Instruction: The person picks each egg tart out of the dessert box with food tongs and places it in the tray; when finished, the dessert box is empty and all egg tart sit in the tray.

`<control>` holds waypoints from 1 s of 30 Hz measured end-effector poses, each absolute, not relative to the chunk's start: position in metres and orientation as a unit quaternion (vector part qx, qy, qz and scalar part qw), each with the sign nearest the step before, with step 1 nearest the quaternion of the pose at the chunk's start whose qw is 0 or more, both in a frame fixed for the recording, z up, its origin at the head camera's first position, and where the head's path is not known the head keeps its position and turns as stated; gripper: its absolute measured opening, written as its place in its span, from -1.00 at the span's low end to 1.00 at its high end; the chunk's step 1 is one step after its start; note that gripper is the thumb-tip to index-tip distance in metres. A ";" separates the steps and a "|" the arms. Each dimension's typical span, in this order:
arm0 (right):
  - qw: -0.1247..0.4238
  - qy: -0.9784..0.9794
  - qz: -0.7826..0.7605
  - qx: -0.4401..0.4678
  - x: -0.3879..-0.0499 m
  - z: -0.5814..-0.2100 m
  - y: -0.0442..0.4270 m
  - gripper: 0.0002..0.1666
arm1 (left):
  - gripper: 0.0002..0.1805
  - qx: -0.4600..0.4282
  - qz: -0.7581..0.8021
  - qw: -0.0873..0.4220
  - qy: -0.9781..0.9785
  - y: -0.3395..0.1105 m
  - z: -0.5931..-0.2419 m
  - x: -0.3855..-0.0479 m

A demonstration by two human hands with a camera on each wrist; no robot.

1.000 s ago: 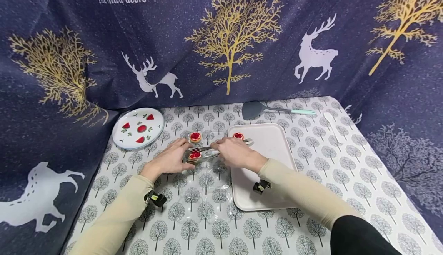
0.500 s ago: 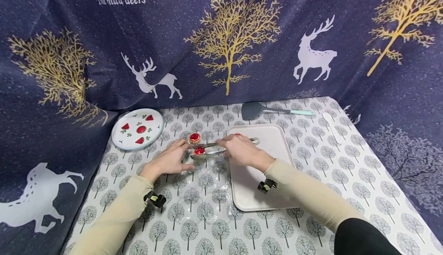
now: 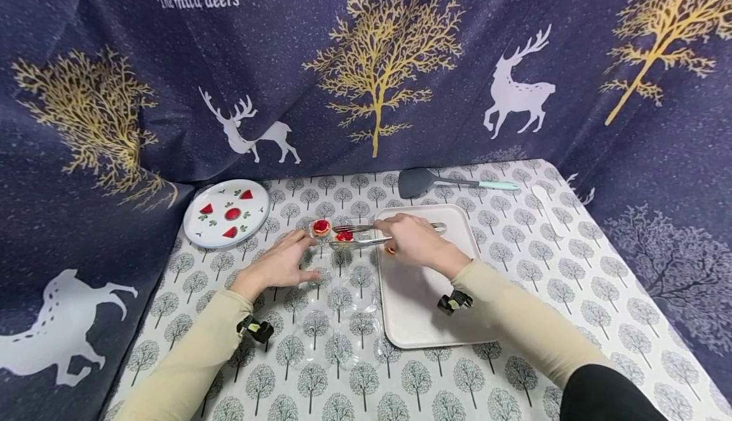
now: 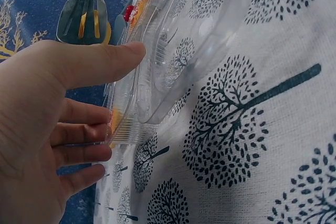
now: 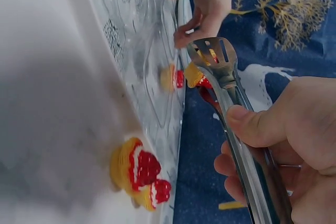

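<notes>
In the head view my right hand (image 3: 414,240) grips metal tongs (image 3: 360,242), whose tips hold a small tart with red topping (image 3: 344,236) over the far part of a clear plastic container (image 3: 338,335). The right wrist view shows the tongs' slotted end (image 5: 215,56) around that tart. Another red-topped tart (image 3: 321,227) sits in the container's far left cell. My left hand (image 3: 277,262) is at the container's left side, fingers extended; in the left wrist view its thumb (image 4: 113,62) and fingertips are by the clear rim. Whether they press it is unclear.
A white rectangular tray (image 3: 434,313) lies right of the container, bearing red-topped tarts (image 5: 137,166) partly hidden by my right hand in the head view. Farther off are a watermelon-patterned plate (image 3: 220,233), a grey spatula (image 3: 417,183) and a white utensil (image 3: 548,210).
My right hand and the tongs have moved right and slightly farther away, carrying the tart from near my left fingers towards the container's far right. My left hand has stayed in place.
</notes>
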State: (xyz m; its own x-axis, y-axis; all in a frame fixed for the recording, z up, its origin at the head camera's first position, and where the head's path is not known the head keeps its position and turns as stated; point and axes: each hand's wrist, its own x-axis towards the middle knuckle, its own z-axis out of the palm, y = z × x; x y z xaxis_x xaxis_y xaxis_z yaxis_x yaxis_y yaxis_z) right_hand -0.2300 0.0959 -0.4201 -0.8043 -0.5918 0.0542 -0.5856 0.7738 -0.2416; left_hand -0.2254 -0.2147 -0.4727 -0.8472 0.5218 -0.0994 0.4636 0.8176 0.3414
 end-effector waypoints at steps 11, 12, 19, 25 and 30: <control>-0.030 0.945 -0.129 -0.300 -0.237 -0.425 0.123 -0.38 | -0.10 0.259 0.155 0.093 0.949 -0.215 -0.473 -0.225; -0.032 0.945 -0.132 -0.297 -0.238 -0.426 0.125 -0.38 | -0.10 0.259 0.153 0.093 0.949 -0.215 -0.473 -0.225; -0.035 0.950 -0.153 -0.271 -0.240 -0.429 0.141 -0.40 | -0.10 0.257 0.153 0.092 0.950 -0.215 -0.473 -0.224; -0.048 0.950 -0.164 -0.262 -0.243 -0.431 0.155 -0.44 | -0.09 0.252 0.157 0.096 0.950 -0.215 -0.471 -0.223; -0.039 0.954 -0.177 -0.238 -0.242 -0.435 0.169 -0.44 | -0.09 0.253 0.156 0.095 0.950 -0.215 -0.472 -0.224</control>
